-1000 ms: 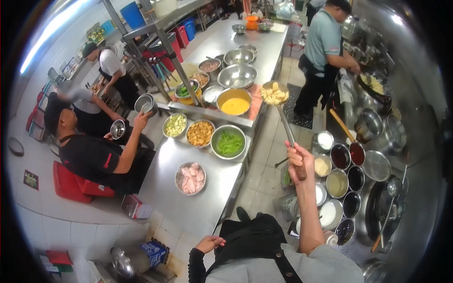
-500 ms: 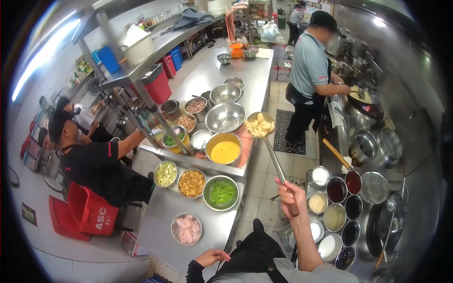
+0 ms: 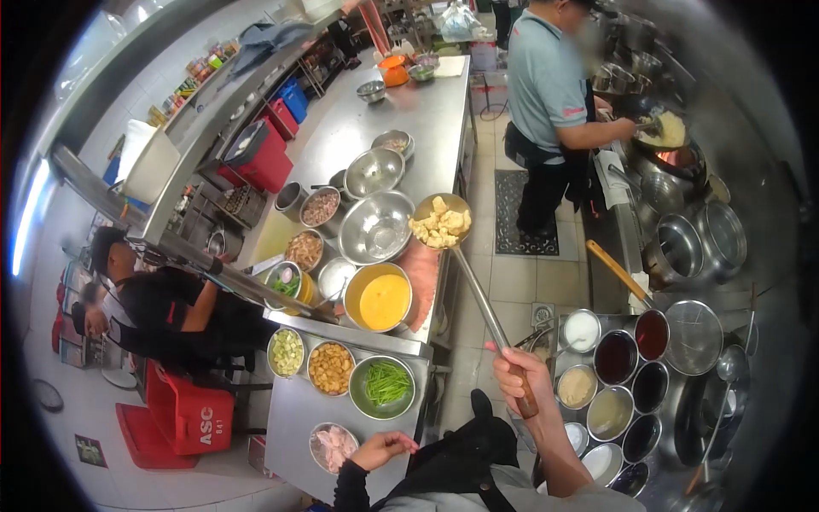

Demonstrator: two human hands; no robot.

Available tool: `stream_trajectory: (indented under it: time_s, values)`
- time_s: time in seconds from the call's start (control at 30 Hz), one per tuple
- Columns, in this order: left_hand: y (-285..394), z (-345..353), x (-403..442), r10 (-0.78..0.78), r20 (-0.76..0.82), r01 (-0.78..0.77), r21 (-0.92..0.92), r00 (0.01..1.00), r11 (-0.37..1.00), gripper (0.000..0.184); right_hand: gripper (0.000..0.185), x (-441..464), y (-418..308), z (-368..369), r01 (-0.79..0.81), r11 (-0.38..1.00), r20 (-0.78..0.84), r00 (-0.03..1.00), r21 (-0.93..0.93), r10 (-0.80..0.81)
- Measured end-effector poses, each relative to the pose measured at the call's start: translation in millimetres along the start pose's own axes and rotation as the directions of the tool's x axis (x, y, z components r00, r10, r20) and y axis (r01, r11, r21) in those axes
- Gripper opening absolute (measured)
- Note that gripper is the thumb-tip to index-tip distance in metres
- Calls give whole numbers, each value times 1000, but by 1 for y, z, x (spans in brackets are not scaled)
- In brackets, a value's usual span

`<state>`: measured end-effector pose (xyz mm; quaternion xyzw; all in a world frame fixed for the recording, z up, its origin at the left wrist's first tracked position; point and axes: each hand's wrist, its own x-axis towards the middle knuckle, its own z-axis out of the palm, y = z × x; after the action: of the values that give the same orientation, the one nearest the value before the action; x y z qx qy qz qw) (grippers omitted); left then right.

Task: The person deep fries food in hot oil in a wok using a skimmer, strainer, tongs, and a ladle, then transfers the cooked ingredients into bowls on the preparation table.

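My right hand [image 3: 522,381] is wrapped round the wooden handle of a long metal ladle [image 3: 479,294]. Pale yellow chunks [image 3: 442,225] fill its bowl, which hangs over the aisle edge of the steel counter. My left hand [image 3: 384,450] holds nothing, its fingers loosely stretched beside a bowl of pale pink raw meat [image 3: 331,445]. Just beyond that stand bowls of cut green strips [image 3: 386,383], browned cubes [image 3: 329,369] and chopped pale green vegetable [image 3: 286,352]. Behind them, a pot of yellow liquid [image 3: 384,300] sits next to a wide steel bowl [image 3: 375,229].
To my right are several pots of sauces [image 3: 616,357], a round strainer [image 3: 693,338] and a wok [image 3: 698,414]. A co-worker in a grey shirt [image 3: 546,81] cooks at the stove ahead. Another person in black [image 3: 175,299] stands left, near a red bin [image 3: 183,410].
My view has shifted. The ladle with the chunks stays raised in my right hand. My left hand now lies closer to the meat bowl. The co-worker's wok has tilted, and flame shows under it.
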<state>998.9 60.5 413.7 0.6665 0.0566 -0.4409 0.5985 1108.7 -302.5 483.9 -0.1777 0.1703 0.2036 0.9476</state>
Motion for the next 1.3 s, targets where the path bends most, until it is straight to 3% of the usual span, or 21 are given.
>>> stream_trajectory:
  time_s: [0.1, 0.17, 0.2, 0.23, 0.27, 0.33, 0.37, 0.43, 0.5, 0.6, 0.67, 0.73, 0.77, 0.8, 0.87, 0.93, 0.97, 1.07, 1.13, 1.2, 1.3]
  values:
    - [29, -7, 17, 80, -73, -84, -64, 994, 994, 17, 32, 7, -10, -11, -4, 1000, -30, 1000, -14, 4]
    - [51, -22, 37, 130, -176, -119, 73, 976, 990, 15, 32, 11, -16, -18, -2, 1000, -85, 996, -20, 1]
    - [62, -32, 53, 187, -266, -192, 6, 946, 981, 17, 32, 13, -18, -21, 1, 1000, -108, 994, -26, -4]
    - [74, -49, 72, 309, -353, -291, 104, 883, 951, 23, 33, 14, -20, -19, 20, 1000, -110, 994, -11, -22]
    - [97, -62, 89, 353, -490, -266, 240, 797, 934, 25, 33, 14, -22, -19, 17, 1000, -115, 993, 2, -17]
    - [130, -116, 135, 484, -613, -418, 261, 624, 870, 23, 34, 19, -27, -18, 32, 999, -109, 994, 30, -29]
    - [143, -150, 163, 534, -666, -312, 433, 521, 846, 29, 36, 20, -29, -16, 29, 998, -97, 995, 55, -24]
    - [143, -238, 231, 504, -721, -81, 535, 476, 841, 45, 36, 19, -31, -15, 30, 996, -121, 993, 80, -20]
    - [172, -279, 273, 338, -784, 61, 428, 520, 902, 46, 36, 15, -33, -10, 32, 994, -131, 991, 103, -18]
    - [185, -332, 332, 162, -869, 248, 305, 468, 920, 38, 37, 8, -30, -11, 46, 993, -140, 990, 105, -31]
    - [184, -358, 354, 65, -886, 168, 159, 459, 973, 36, 38, 4, -28, -12, 52, 993, -144, 989, 102, -37]
    - [216, -334, 326, -91, -794, -158, -230, 601, 960, 25, 38, 0, -25, -11, 61, 992, -155, 987, 108, -43]
    - [219, -341, 326, 52, -773, -273, -159, 632, 949, 16, 38, -1, -24, -13, 66, 992, -150, 987, 106, -50]
    - [230, -334, 320, 188, -839, -261, 57, 511, 964, 17, 38, -3, -23, -12, 74, 992, -158, 986, 107, -56]
    - [266, -301, 269, 349, -766, -352, 171, 539, 920, 28, 38, -5, -21, -10, 89, 990, -173, 982, 109, -69]
    - [288, -273, 232, 589, -717, -316, 499, 373, 807, 34, 37, -8, -21, -11, 100, 990, -182, 980, 104, -80]
    - [290, -280, 233, 709, -647, -33, 731, 280, 681, 25, 37, -9, -20, -12, 104, 990, -187, 979, 99, -84]
    - [308, -223, 208, 940, -286, 226, 943, 183, 243, 18, 38, -11, -20, -11, 119, 988, -178, 979, 98, -100]
    - [290, -226, 236, 958, -69, 294, 956, 277, -16, 15, 38, -12, -21, -12, 119, 987, -163, 981, 109, -101]
    - [255, -235, 274, 829, 3, 310, 927, 560, -212, 12, 38, -12, -18, -10, 124, 985, -161, 982, 119, -104]
    - [263, -264, 275, 887, -89, 338, 938, 453, -79, 11, 36, -9, -21, -5, 123, 988, -160, 981, 98, -106]
